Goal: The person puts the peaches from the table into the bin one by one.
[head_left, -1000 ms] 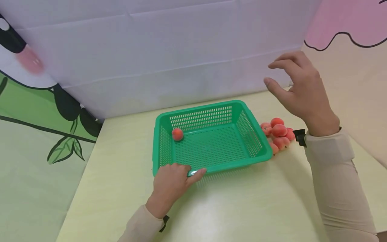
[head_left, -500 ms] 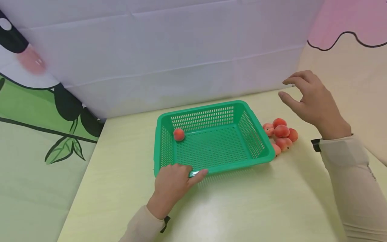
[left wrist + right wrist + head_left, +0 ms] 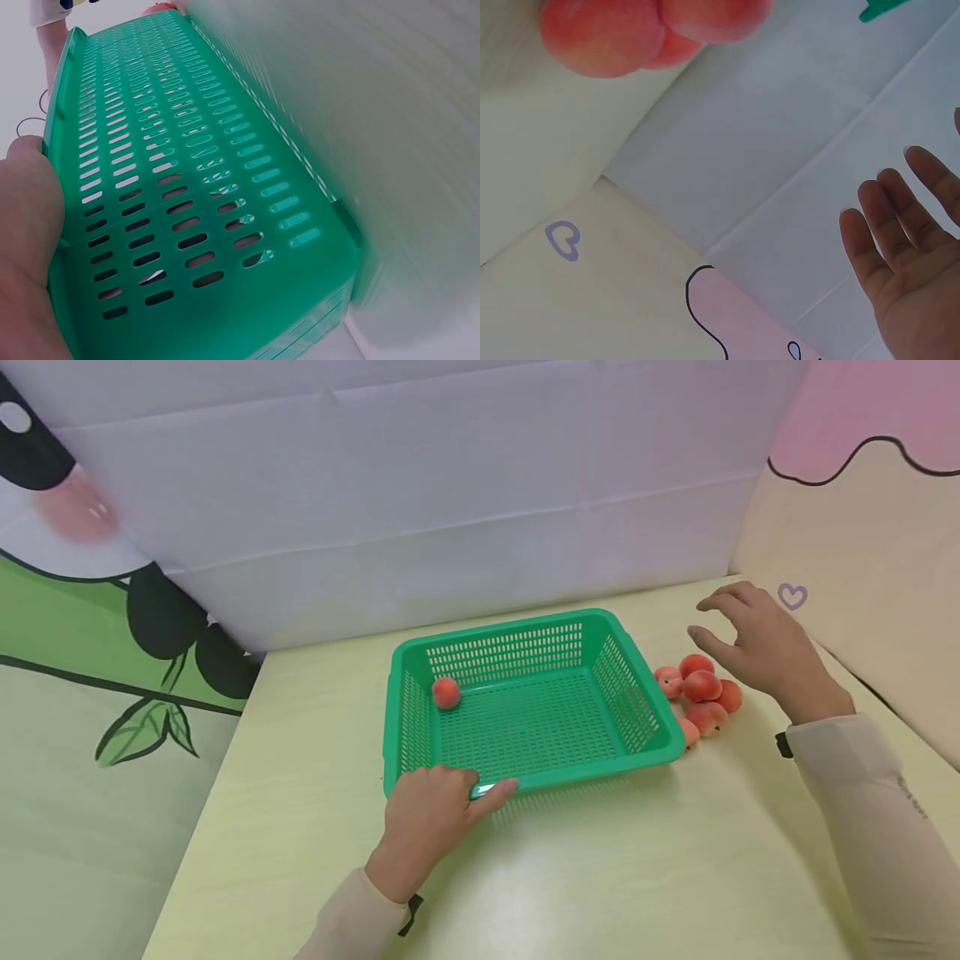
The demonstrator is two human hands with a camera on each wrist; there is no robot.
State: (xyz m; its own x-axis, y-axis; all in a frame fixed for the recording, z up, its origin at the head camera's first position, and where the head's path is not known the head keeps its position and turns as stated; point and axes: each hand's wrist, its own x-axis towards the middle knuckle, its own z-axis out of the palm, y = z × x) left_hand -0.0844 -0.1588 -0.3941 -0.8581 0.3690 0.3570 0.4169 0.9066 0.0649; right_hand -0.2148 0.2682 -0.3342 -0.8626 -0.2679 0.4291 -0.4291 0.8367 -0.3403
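Note:
A green plastic basket (image 3: 525, 727) with slotted walls stands on the table, and one peach (image 3: 446, 693) lies inside near its left wall. My left hand (image 3: 427, 818) grips the near rim, thumb outside; the left wrist view shows the slotted side of the basket (image 3: 195, 247) beside the hand (image 3: 30, 247). My right hand (image 3: 772, 647) hovers above and right of a pile of several peaches (image 3: 702, 686), fingers spread and holding nothing. In the right wrist view, the peaches (image 3: 604, 34) are at the top left, apart from the hand (image 3: 915, 277).
The pile of peaches lies close against the basket's right side on the pale table (image 3: 300, 852). A white cloth wall (image 3: 450, 510) rises behind the table. Printed cloth (image 3: 862, 552) borders the right side, and another printed panel borders the left.
My right hand has come down and to the right, nearer the peach pile. The left hand keeps its grip on the basket rim, and the peaches stay put.

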